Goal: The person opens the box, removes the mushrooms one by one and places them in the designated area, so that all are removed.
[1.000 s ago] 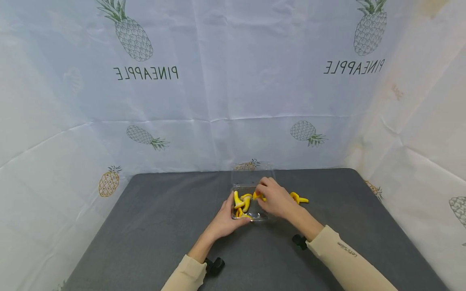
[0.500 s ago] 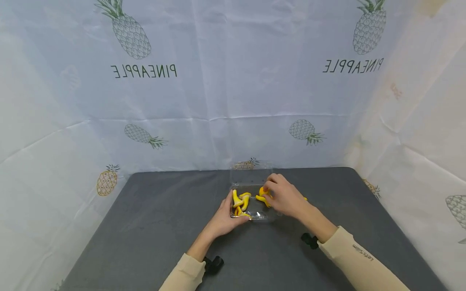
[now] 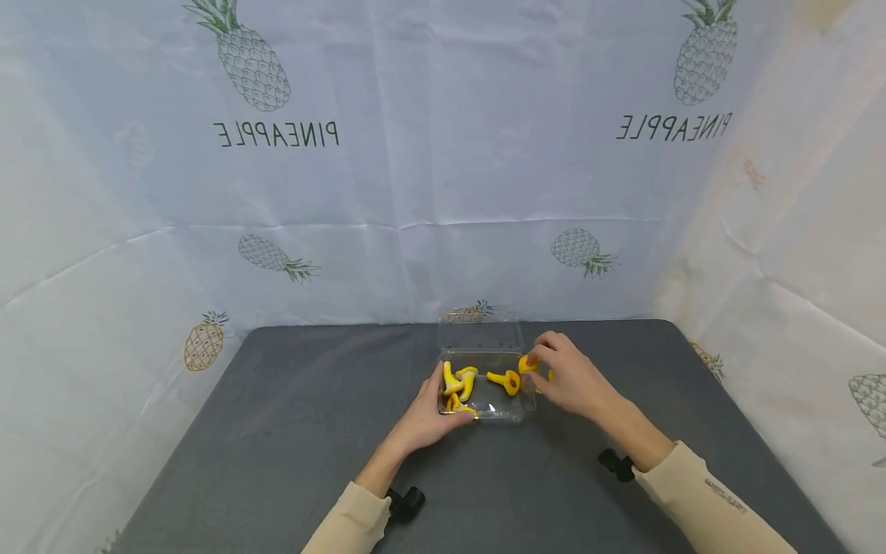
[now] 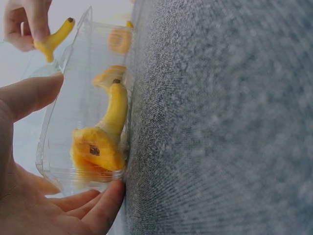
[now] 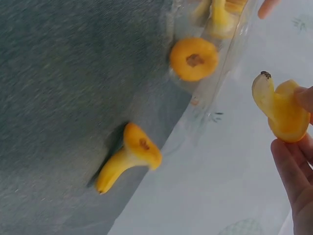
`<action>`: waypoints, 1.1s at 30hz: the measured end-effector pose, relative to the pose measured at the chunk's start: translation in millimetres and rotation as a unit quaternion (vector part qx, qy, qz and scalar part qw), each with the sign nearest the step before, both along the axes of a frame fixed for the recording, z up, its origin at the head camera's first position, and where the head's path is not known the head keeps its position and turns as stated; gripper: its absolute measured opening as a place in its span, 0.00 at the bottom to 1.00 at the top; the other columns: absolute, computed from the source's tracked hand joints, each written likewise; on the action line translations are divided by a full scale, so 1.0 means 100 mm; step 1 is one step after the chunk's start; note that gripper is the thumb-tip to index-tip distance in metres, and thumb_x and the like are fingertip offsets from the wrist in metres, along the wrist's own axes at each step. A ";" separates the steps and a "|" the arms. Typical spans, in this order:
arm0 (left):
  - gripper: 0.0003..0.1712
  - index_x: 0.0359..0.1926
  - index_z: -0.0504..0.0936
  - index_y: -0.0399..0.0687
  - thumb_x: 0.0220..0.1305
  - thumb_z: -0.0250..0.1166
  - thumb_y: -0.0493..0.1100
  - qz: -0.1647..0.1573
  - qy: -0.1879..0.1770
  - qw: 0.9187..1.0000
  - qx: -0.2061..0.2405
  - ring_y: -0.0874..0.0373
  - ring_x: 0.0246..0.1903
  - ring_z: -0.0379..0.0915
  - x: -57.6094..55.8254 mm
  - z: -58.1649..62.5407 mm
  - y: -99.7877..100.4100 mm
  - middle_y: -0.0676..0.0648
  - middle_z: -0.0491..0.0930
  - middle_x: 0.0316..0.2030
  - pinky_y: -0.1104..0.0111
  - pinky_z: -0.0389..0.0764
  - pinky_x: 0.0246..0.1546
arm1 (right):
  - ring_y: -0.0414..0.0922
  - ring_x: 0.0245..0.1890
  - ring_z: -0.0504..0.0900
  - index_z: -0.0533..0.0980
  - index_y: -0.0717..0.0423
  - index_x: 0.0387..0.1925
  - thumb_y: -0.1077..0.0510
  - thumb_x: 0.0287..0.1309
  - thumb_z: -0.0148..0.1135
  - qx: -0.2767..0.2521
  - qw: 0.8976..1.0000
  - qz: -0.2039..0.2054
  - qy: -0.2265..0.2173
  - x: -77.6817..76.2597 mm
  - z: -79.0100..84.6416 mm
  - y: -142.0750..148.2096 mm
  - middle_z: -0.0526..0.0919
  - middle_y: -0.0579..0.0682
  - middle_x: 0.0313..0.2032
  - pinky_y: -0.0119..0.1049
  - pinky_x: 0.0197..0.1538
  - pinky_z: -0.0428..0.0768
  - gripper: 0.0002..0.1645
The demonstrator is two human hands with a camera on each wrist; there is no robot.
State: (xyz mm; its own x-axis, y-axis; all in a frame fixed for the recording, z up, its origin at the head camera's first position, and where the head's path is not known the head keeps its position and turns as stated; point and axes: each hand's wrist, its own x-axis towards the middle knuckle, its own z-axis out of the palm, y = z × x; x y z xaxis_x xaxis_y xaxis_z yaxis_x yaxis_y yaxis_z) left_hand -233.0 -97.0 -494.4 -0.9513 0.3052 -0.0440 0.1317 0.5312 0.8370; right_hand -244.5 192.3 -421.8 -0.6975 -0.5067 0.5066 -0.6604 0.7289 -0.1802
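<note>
My left hand [image 3: 425, 415] grips the left end of a clear plastic clamshell box [image 3: 501, 409], thumb along the near rim and fingers at the side. Several yellow chanterelle mushrooms lie inside; a cluster [image 3: 467, 382] is at the left and a single mushroom [image 3: 505, 381] at the right. Just past the box's right end, my right hand [image 3: 571, 377] pinches another chanterelle [image 5: 286, 115] between thumb and fingers. In the left wrist view that held mushroom [image 4: 56, 39] hangs above the rim, its dark-tipped stem pointing up. One more chanterelle [image 5: 128, 157] lies on the table, mostly hidden by my right hand in the head view.
The box's hinged lid [image 3: 479, 335] stands raised at the back, close to the table's far edge. A dark grey table [image 3: 311, 446] spreads beneath. White curtains [image 3: 443, 169] with pineapple prints hang behind and on both sides.
My right hand has moved right, from over the box to beyond its right end, with a chanterelle in its fingers. Another chanterelle now shows uncovered in the box's right half. My left hand stays put.
</note>
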 end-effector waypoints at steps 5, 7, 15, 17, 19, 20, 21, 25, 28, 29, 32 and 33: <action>0.63 0.83 0.38 0.52 0.62 0.71 0.61 -0.003 0.001 1.000 -0.001 0.38 0.68 0.64 0.01 0.00 0.01 0.35 0.56 0.74 0.43 0.71 0.61 | 0.47 0.39 0.72 0.79 0.51 0.30 0.67 0.48 0.78 -0.012 1.000 -0.007 0.005 0.01 -0.04 0.13 0.76 0.48 0.40 0.42 0.37 0.76 0.14; 0.63 0.83 0.38 0.53 0.63 0.71 0.61 -0.004 -0.001 1.000 -0.002 0.38 0.68 0.64 0.01 0.00 0.02 0.35 0.55 0.74 0.43 0.71 0.61 | 0.47 0.40 0.73 0.79 0.51 0.30 0.67 0.48 0.78 -0.016 1.000 -0.010 0.005 0.01 -0.06 0.18 0.76 0.48 0.40 0.43 0.38 0.77 0.15; 0.63 0.83 0.38 0.53 0.62 0.71 0.61 -0.002 -0.002 1.000 -0.004 0.38 0.68 0.63 0.02 0.00 0.02 0.36 0.55 0.75 0.43 0.70 0.62 | 0.50 0.40 0.74 0.79 0.52 0.29 0.71 0.44 0.79 -0.027 0.999 -0.017 0.025 -0.02 -0.15 0.37 0.76 0.50 0.39 0.47 0.40 0.78 0.18; 0.63 0.83 0.38 0.53 0.62 0.71 0.62 -0.001 -0.003 1.000 -0.003 0.38 0.68 0.64 0.02 0.00 0.02 0.36 0.55 0.75 0.43 0.70 0.61 | 0.51 0.40 0.74 0.79 0.53 0.29 0.71 0.43 0.79 -0.026 0.999 -0.022 0.027 -0.03 -0.18 0.41 0.76 0.51 0.39 0.47 0.40 0.78 0.18; 0.63 0.83 0.38 0.53 0.62 0.71 0.62 0.000 -0.004 1.000 -0.003 0.38 0.68 0.64 0.02 0.00 0.02 0.36 0.54 0.75 0.43 0.70 0.61 | 0.51 0.41 0.74 0.79 0.53 0.29 0.71 0.44 0.79 -0.024 0.999 -0.030 0.024 -0.03 -0.21 0.45 0.76 0.52 0.40 0.48 0.40 0.78 0.17; 0.63 0.83 0.38 0.53 0.62 0.71 0.61 0.000 -0.004 1.000 -0.003 0.38 0.68 0.64 0.02 0.00 0.02 0.36 0.54 0.75 0.43 0.70 0.61 | 0.51 0.40 0.74 0.79 0.53 0.30 0.71 0.44 0.79 -0.025 0.999 -0.032 0.022 -0.03 -0.21 0.47 0.76 0.52 0.40 0.48 0.39 0.78 0.17; 0.63 0.83 0.38 0.53 0.62 0.71 0.61 0.000 -0.004 1.000 -0.003 0.38 0.68 0.64 0.02 0.00 0.02 0.36 0.54 0.75 0.43 0.71 0.61 | 0.51 0.41 0.74 0.79 0.53 0.29 0.71 0.44 0.79 -0.024 0.999 -0.035 0.021 -0.02 -0.22 0.49 0.76 0.52 0.40 0.48 0.39 0.78 0.17; 0.63 0.83 0.38 0.54 0.62 0.71 0.61 0.000 -0.003 1.000 -0.003 0.39 0.68 0.64 0.01 0.00 0.01 0.36 0.55 0.75 0.44 0.71 0.60 | 0.52 0.41 0.75 0.79 0.52 0.29 0.72 0.43 0.79 -0.026 0.999 -0.039 0.013 -0.01 -0.25 0.56 0.77 0.52 0.40 0.48 0.39 0.78 0.18; 0.63 0.83 0.38 0.54 0.62 0.71 0.61 0.000 -0.003 1.000 -0.002 0.39 0.67 0.65 0.01 -0.01 0.01 0.36 0.55 0.75 0.44 0.72 0.60 | 0.53 0.42 0.75 0.79 0.52 0.30 0.72 0.44 0.78 -0.024 0.999 -0.049 0.001 0.00 -0.26 0.61 0.77 0.53 0.41 0.49 0.40 0.78 0.18; 0.63 0.83 0.38 0.54 0.62 0.71 0.61 0.000 -0.003 1.000 -0.002 0.39 0.67 0.65 0.01 -0.01 0.01 0.36 0.55 0.75 0.44 0.72 0.60 | 0.53 0.42 0.75 0.79 0.52 0.30 0.72 0.44 0.78 -0.023 0.998 -0.052 -0.004 0.00 -0.27 0.63 0.76 0.53 0.41 0.49 0.40 0.78 0.18; 0.63 0.83 0.38 0.54 0.62 0.71 0.61 0.000 -0.002 1.000 -0.002 0.38 0.68 0.64 0.00 -0.01 0.00 0.36 0.55 0.75 0.44 0.71 0.61 | 0.54 0.42 0.75 0.79 0.53 0.30 0.72 0.45 0.77 -0.021 0.997 -0.066 -0.021 0.01 -0.29 0.68 0.76 0.53 0.41 0.50 0.41 0.78 0.16; 0.63 0.83 0.38 0.54 0.62 0.71 0.61 0.000 -0.001 1.000 -0.002 0.38 0.68 0.64 0.00 -0.01 0.00 0.36 0.55 0.75 0.43 0.71 0.61 | 0.54 0.42 0.75 0.79 0.53 0.30 0.72 0.45 0.77 -0.021 0.997 -0.071 -0.024 0.01 -0.30 0.69 0.76 0.53 0.41 0.50 0.41 0.78 0.16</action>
